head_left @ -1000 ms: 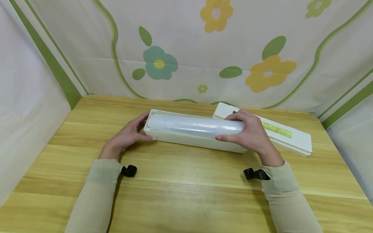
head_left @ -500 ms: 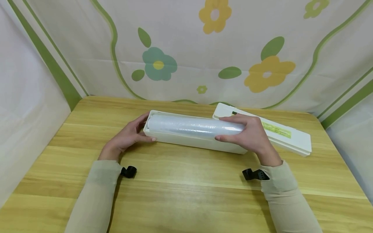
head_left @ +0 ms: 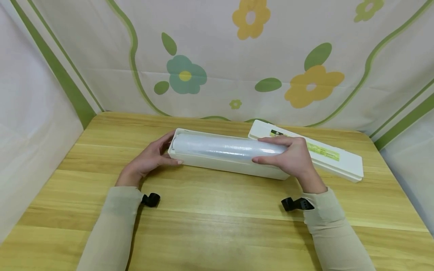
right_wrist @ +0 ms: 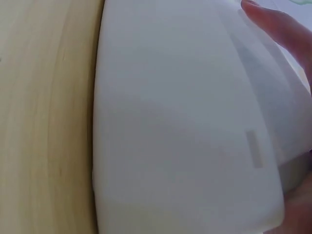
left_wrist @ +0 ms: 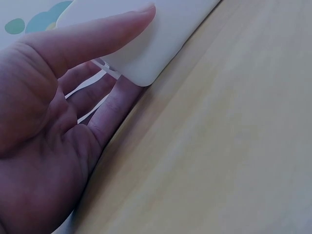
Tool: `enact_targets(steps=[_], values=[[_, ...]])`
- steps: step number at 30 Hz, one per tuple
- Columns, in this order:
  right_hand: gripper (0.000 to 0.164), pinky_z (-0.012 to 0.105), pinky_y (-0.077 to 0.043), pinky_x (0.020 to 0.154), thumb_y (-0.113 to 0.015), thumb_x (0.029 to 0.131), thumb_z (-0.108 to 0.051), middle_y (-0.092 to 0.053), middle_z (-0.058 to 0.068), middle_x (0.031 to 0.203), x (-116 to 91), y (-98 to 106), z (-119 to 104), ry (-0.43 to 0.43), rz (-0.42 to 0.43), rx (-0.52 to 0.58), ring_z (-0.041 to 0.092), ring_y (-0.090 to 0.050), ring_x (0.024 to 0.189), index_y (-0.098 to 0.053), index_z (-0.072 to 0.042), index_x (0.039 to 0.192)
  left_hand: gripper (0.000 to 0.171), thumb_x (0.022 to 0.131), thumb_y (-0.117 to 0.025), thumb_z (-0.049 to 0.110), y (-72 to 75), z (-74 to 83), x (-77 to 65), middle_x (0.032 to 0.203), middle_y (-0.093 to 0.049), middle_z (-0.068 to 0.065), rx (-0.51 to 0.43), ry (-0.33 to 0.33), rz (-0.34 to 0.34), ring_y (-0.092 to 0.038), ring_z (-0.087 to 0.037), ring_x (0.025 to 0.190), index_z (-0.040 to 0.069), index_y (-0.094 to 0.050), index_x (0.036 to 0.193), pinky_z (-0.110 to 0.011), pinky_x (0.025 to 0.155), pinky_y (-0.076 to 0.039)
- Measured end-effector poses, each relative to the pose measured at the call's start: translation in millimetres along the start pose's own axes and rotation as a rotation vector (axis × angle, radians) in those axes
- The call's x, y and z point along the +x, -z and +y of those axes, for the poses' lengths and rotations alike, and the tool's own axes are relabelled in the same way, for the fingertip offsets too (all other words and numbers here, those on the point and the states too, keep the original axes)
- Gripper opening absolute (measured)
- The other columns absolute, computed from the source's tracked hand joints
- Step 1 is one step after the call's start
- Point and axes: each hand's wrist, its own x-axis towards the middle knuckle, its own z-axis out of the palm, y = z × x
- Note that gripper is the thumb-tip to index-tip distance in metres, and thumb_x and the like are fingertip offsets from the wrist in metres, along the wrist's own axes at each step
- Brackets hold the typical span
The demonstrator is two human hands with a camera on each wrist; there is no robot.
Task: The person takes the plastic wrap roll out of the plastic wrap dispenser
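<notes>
A long white box [head_left: 230, 168] lies lidless on the table, with a roll of clear plastic wrap [head_left: 217, 146] inside it. My left hand [head_left: 147, 160] holds the box's left end, thumb on the near wall and fingers at the far side; in the left wrist view the thumb [left_wrist: 112, 36] presses the box corner. At the roll's right end, my right hand [head_left: 295, 156] grips the roll with the thumb in front and fingers behind. In the right wrist view the roll [right_wrist: 278, 83] stands above the rim of the box [right_wrist: 180, 117]. My palm hides its right end.
Behind my right hand lies the white lid [head_left: 349, 162], set at an angle, with a green and yellow label [head_left: 322, 150]. The wooden table [head_left: 217, 222] meets a flowered cloth [head_left: 220, 49] at its back edge. Both wrists wear black camera mounts.
My right fingers have come down a little behind the roll, uncovering more of the lid's label. The box, roll and left hand stay almost in place.
</notes>
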Motion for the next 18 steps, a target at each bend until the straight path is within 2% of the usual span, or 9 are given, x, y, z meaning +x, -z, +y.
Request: enact_targets(steps=[6, 14, 18], values=[[0.055, 0.020, -0.059, 0.080, -0.107, 0.063, -0.034, -0.082, 0.003, 0.120, -2.7, 4.6, -1.6, -0.035, 0.018, 0.034, 0.014, -0.073, 0.102, -0.087, -0.022, 0.113, 0.109, 0.084, -0.091, 0.002, -1.1, -0.3, 1.1, 0.161, -0.046, -0.008, -0.003, -0.012, -0.007, -0.047, -0.029, 0.139, 0.031, -0.031, 0.171, -0.024, 0.097, -0.058], [0.056, 0.021, -0.060, 0.075, -0.107, 0.065, -0.030, -0.079, -0.016, 0.107, -13.1, 18.0, -8.0, -0.014, 0.064, 0.031, 0.013, -0.073, 0.091, -0.086, -0.021, 0.116, 0.108, 0.085, -0.091, 0.002, -2.2, 0.0, 1.3, 0.160, -0.046, -0.007, -0.024, -0.024, -0.015, -0.049, -0.028, 0.136, 0.031, -0.031, 0.171, -0.026, 0.098, -0.059], [0.057, 0.021, -0.059, 0.074, -0.108, 0.063, -0.025, -0.079, -0.019, 0.106, -22.2, 22.3, -9.4, 0.003, 0.096, 0.046, 0.012, -0.072, 0.091, -0.086, -0.020, 0.116, 0.109, 0.084, -0.090, 0.000, -0.8, 2.2, -0.4, 0.157, -0.047, -0.008, -0.023, -0.018, -0.011, -0.049, -0.028, 0.134, 0.031, -0.032, 0.171, -0.027, 0.097, -0.059]])
